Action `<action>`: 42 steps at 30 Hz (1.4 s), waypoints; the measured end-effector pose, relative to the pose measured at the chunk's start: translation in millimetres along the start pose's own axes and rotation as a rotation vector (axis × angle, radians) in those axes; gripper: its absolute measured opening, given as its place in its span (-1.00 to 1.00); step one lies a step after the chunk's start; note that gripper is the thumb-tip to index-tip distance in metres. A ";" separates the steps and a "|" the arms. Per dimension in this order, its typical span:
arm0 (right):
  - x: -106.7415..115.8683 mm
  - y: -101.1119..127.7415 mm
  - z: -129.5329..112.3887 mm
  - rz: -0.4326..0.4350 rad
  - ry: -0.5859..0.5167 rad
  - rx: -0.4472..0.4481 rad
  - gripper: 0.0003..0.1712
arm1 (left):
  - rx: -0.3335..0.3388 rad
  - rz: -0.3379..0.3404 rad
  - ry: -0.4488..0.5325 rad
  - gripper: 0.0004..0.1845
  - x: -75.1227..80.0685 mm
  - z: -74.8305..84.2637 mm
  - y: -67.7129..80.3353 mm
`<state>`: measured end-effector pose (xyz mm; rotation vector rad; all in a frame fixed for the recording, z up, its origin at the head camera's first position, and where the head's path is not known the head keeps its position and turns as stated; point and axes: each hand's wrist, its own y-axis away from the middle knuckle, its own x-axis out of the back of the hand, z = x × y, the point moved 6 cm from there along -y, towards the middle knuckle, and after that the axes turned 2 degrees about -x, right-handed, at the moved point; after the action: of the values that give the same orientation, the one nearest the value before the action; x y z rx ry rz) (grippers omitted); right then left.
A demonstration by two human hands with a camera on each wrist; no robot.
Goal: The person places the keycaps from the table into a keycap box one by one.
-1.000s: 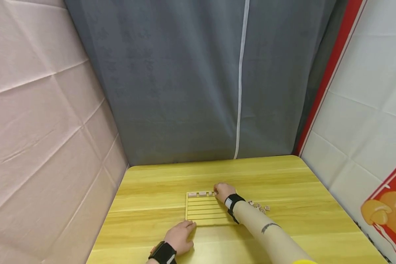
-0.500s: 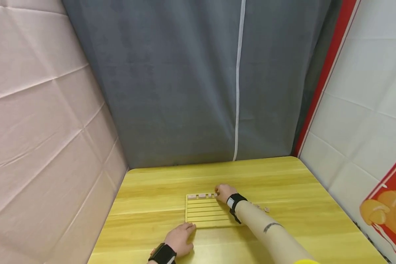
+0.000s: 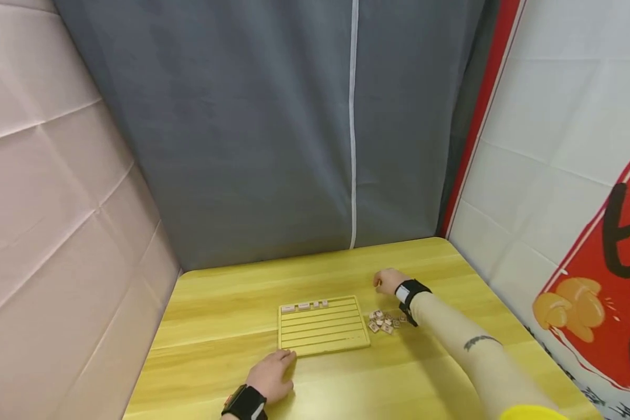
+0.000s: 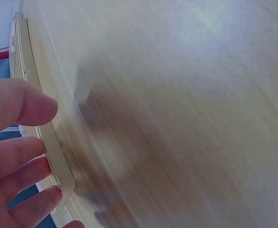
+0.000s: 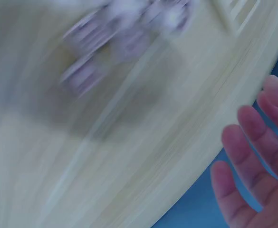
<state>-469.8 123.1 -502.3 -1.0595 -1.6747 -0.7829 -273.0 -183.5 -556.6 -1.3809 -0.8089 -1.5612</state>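
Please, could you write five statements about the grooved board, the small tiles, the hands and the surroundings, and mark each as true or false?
1. The left hand touches the grooved board. True.
2. The loose tiles lie left of the grooved board. False: the loose tiles lie to its right.
3. Four pieces sit along its far edge. True.
4. The right hand rests on the grooved board. False: the right hand is apart from it.
5. A grey curtain hangs behind the table. True.
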 end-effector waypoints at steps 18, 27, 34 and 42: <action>-35.9 40.6 35.7 -0.007 -0.050 0.007 -0.59 | 0.016 0.040 0.013 -0.39 20.5 -10.8 -1.6; -55.2 52.3 36.7 0.073 -0.008 0.006 -0.79 | 0.009 0.030 0.039 -0.40 6.8 -4.7 -1.7; -48.6 52.5 39.2 0.009 -0.303 -0.114 -0.88 | -0.010 0.033 0.044 -0.39 5.8 2.6 2.4; -44.0 23.3 20.6 -0.218 -1.040 -0.279 -0.58 | -0.001 0.043 0.038 -0.39 2.5 0.0 1.6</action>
<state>-449.8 137.9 -550.1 -1.6621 -2.6321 -0.6369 -271.5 -184.6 -554.2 -1.3570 -0.7509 -1.5498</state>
